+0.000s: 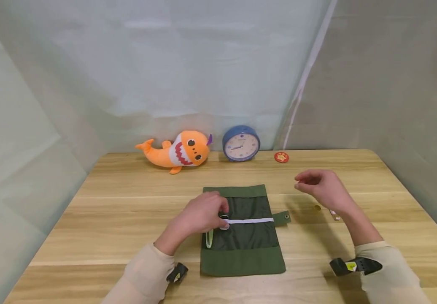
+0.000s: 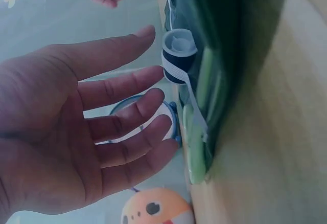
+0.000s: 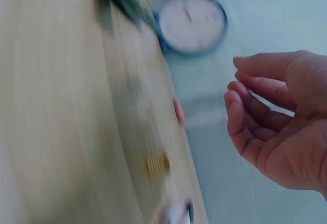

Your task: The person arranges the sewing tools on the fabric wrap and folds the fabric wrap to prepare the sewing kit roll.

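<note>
A dark green fabric roll (image 1: 243, 260) lies unfolded, with a white elastic strap (image 1: 250, 221) across its middle. Under the strap stands a spool of dark thread (image 2: 179, 63) with a pale top. Next to it, light green handles (image 2: 196, 155) of some tool are tucked in; the rest of that tool is hidden. My left hand (image 1: 202, 213) hovers at the spool, thumb and fingers spread and apparently apart from it in the left wrist view. Raised over the table to the right, my right hand (image 1: 326, 190) has loosely bent fingers and holds nothing. Below it sits a gold thimble (image 3: 157, 165).
Near the thimble is a small whitish item (image 1: 334, 215), too small to tell. An orange plush shark (image 1: 180, 150), a blue clock (image 1: 241, 143) and a red round badge (image 1: 281, 157) line the table's back edge. The roll's snap tab (image 1: 282, 218) points right.
</note>
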Motion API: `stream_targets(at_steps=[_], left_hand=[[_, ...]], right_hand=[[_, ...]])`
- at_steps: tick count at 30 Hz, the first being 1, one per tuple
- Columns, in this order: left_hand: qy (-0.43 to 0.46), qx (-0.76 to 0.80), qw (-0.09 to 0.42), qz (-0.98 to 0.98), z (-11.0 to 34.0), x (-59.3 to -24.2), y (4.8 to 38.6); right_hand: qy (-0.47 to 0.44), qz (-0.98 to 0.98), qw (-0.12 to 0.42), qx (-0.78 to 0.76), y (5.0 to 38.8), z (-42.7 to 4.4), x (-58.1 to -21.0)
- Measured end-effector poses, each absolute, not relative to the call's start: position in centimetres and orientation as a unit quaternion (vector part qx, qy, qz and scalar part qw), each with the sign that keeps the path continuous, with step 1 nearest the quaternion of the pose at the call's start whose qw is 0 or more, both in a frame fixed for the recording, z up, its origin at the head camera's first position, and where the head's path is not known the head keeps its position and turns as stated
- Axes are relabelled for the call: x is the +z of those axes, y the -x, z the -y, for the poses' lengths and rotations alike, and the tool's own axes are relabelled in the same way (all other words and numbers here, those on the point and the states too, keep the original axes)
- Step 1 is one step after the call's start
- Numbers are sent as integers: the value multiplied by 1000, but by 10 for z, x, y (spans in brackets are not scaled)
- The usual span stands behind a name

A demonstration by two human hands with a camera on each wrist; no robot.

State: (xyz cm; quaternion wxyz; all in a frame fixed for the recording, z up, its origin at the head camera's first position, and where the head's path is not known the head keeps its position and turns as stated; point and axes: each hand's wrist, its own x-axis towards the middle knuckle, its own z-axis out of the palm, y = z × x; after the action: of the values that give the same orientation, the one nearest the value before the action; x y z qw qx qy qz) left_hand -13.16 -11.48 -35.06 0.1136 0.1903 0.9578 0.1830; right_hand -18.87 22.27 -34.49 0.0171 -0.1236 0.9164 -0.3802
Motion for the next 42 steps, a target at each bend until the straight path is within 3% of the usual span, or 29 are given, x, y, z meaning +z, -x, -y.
stream_targets(at_steps=[6,15,23,42], left_hand=[[-200,177,92,-959,108,-345,134],[-213,186,86,-955,104,-347,139],[-220,192,109,-950,103,-357,139],[-231,181,129,-947,97,-366,142]], right_hand=[[54,-933,5,-357,184,-285,-354],[-11,-957,44,-286,168,-332,-371],[-36,-954,92,-284,162,-340,-377],[-60,-962,77,-254,161,-333,-378]])
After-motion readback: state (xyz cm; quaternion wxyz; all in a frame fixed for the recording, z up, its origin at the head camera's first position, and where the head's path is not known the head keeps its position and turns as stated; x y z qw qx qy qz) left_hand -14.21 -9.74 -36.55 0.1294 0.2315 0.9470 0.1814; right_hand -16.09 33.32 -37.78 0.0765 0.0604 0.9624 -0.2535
